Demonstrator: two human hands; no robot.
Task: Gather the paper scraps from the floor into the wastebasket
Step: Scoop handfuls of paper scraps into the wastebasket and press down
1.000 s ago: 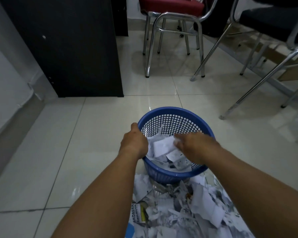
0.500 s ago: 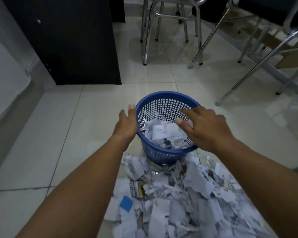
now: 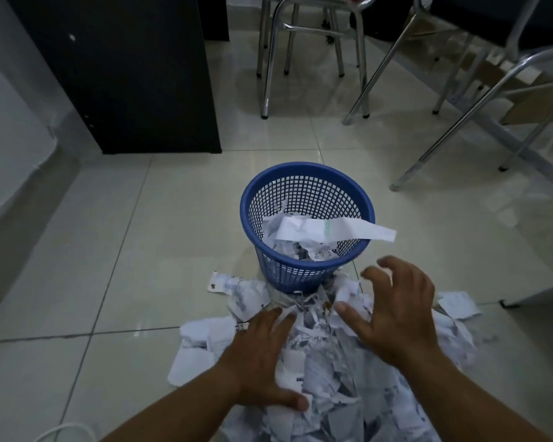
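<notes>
A blue mesh wastebasket [image 3: 307, 173] stands on the tiled floor, partly filled with torn paper. A long white strip [image 3: 348, 229] lies across its right rim. A heap of paper scraps [image 3: 326, 371] covers the floor right in front of it. My left hand [image 3: 262, 358] lies flat on the left side of the heap, fingers spread. My right hand [image 3: 393, 307] hovers just above the heap's right side, fingers apart and curled, holding nothing.
A black cabinet [image 3: 125, 74] stands at the back left. Chrome chair legs [image 3: 268, 59] and a metal frame [image 3: 460, 122] fill the back and right. A grey wall base [image 3: 20, 199] runs along the left. A white cable [image 3: 64, 432] shows at the bottom left.
Both hands have left the basket and dropped back toward me onto the scrap heap. A long paper strip now hangs over the basket's right rim. The view tilted down.
</notes>
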